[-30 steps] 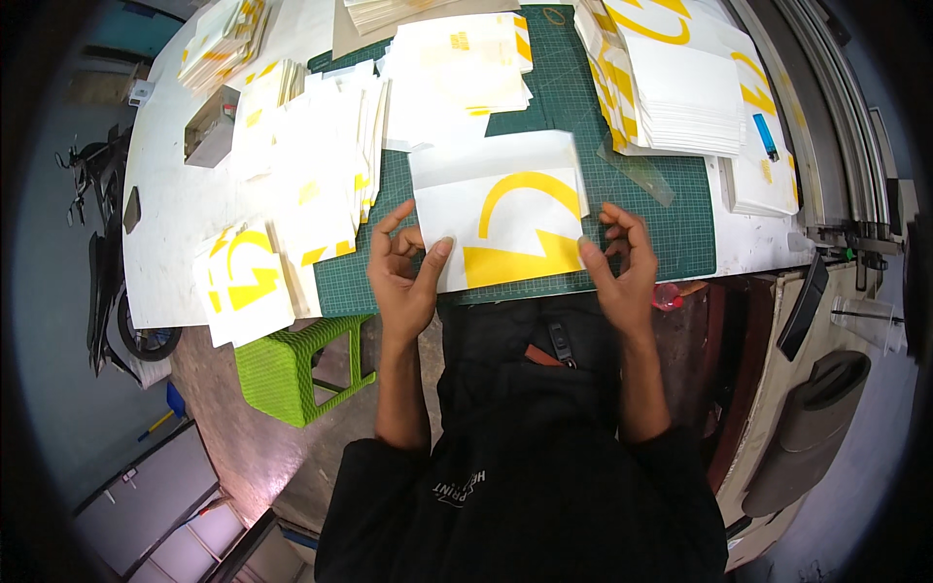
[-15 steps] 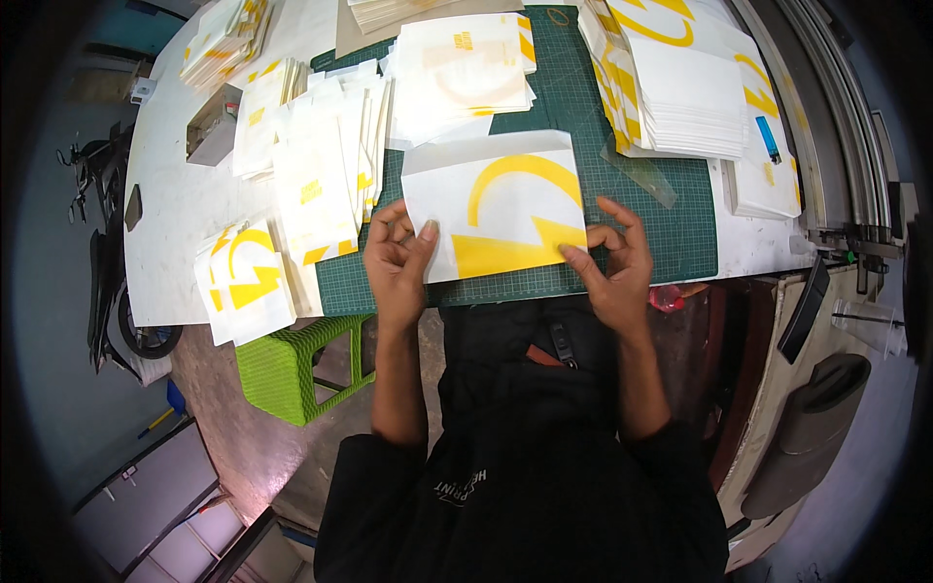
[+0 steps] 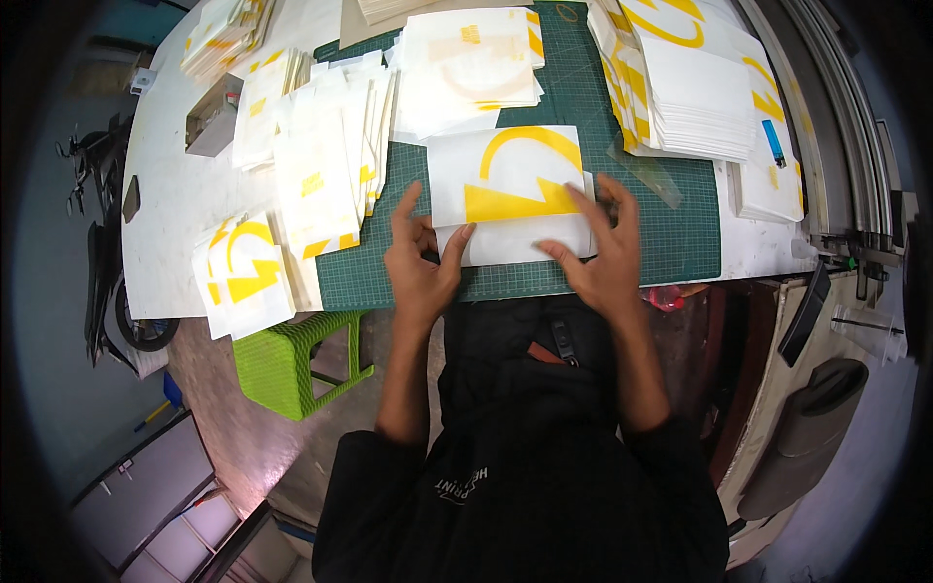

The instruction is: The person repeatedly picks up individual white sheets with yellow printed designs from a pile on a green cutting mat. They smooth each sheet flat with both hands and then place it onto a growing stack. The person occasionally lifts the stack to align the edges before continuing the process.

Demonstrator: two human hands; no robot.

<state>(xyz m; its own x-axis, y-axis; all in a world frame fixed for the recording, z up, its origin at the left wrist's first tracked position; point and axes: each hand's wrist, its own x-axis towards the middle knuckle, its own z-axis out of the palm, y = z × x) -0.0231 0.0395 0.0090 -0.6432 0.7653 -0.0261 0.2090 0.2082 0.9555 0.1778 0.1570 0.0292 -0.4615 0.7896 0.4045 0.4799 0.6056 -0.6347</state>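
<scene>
A white paper bag with a yellow arc and angular print lies flat or nearly so over the green cutting mat, right in front of me. Below its print shows a plain white strip; whether this is a flap or another sheet, I cannot tell. At the lower left edge, my left hand has its thumb on the paper, its index finger stretched up beside it and the other fingers bent near the edge. My right hand is slightly blurred at the right edge, fingers and thumb spread over the paper.
Stacks of similar white and yellow bags stand left, ahead and right. A small box sits at the left. On the right pile rests a blue lighter. Below the table edge is a green stool.
The paper bag has moved slightly right and away from me, and a white strip now shows below its print. My right hand's fingers have spread; my left hand has shifted right.
</scene>
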